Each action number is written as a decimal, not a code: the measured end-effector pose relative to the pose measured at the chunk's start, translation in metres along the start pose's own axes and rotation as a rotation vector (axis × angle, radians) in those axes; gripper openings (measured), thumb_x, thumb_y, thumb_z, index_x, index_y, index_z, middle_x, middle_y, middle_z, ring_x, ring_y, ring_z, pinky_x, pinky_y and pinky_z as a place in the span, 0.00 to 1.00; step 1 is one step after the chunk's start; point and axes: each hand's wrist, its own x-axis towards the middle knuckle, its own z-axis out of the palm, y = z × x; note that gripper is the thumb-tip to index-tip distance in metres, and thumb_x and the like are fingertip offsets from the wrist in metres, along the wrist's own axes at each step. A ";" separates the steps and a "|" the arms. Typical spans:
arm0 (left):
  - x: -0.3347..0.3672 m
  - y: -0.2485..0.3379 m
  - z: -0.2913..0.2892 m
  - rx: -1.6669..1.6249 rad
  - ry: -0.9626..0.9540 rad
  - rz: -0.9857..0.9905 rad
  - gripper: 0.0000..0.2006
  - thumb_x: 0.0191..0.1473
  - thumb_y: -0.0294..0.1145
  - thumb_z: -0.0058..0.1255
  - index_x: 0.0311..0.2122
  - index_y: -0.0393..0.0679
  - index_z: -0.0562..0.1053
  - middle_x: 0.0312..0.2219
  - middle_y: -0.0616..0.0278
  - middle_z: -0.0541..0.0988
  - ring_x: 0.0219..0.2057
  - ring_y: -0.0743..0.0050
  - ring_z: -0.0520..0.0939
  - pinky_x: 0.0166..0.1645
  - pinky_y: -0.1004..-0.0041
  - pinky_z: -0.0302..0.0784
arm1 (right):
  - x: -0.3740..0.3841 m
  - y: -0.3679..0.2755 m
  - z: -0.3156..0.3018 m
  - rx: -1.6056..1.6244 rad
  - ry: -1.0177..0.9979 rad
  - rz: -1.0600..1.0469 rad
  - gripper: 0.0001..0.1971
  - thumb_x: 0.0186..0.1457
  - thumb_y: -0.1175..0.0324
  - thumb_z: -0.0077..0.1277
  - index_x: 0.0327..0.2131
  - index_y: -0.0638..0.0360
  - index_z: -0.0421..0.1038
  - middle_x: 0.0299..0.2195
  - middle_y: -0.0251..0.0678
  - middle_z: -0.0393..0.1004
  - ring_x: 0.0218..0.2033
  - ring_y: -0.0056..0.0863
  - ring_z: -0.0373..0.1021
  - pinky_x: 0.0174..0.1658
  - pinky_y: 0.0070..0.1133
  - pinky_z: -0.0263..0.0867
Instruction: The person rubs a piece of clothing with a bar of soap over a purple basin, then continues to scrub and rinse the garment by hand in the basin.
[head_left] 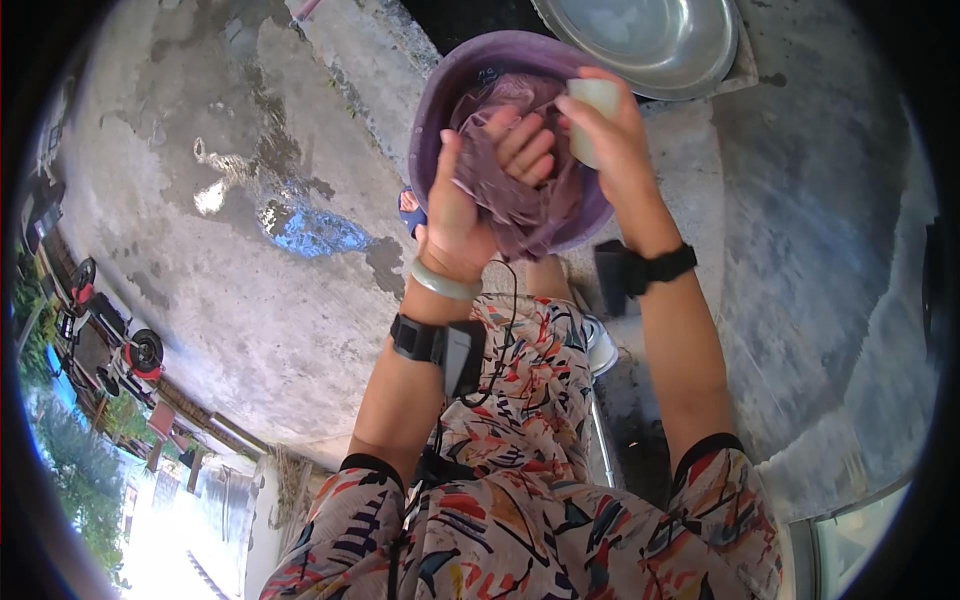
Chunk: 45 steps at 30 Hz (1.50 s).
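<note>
A purple plastic basin [428,110] sits ahead of me with a wet mauve cloth [535,215] bunched inside it. My left hand [462,220] is palm up over the basin's near left side. The cloth lies across its palm, between the thumb and the half-curled fingers. At the basin's right side my right hand [625,145] grips a pale, whitish-green bar of soap [597,112], held just above the cloth. The right fingers look slightly blurred, and part of the cloth is hidden behind the left hand.
Beyond the basin at the far right stands a large metal basin [640,45]. Puddled water [310,230] lies on the concrete floor to the left. A motorcycle [120,335] is parked at the far left. A thin dark cable [515,320] hangs by my left wrist.
</note>
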 end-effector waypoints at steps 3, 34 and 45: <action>0.002 0.023 -0.011 -0.071 0.009 0.095 0.35 0.65 0.58 0.19 0.63 0.39 0.55 0.62 0.43 0.59 0.61 0.47 0.64 0.65 0.55 0.61 | -0.034 -0.019 -0.016 0.307 -0.138 0.091 0.30 0.46 0.73 0.60 0.54 0.58 0.63 0.45 0.43 0.72 0.36 0.25 0.73 0.40 0.21 0.69; 0.002 0.004 0.043 0.098 -0.041 0.007 0.30 0.65 0.56 0.30 0.60 0.40 0.61 0.56 0.55 0.69 0.58 0.62 0.70 0.62 0.65 0.64 | -0.058 -0.049 0.047 -0.909 0.079 -0.953 0.33 0.46 0.55 0.63 0.52 0.62 0.65 0.49 0.47 0.69 0.47 0.44 0.67 0.53 0.35 0.58; 0.005 -0.017 0.036 0.097 -0.108 0.055 0.26 0.67 0.49 0.31 0.61 0.42 0.60 0.58 0.58 0.66 0.60 0.65 0.66 0.63 0.64 0.61 | -0.039 -0.036 0.055 -0.506 0.123 -0.717 0.31 0.49 0.47 0.58 0.51 0.59 0.67 0.45 0.48 0.71 0.48 0.48 0.68 0.51 0.37 0.63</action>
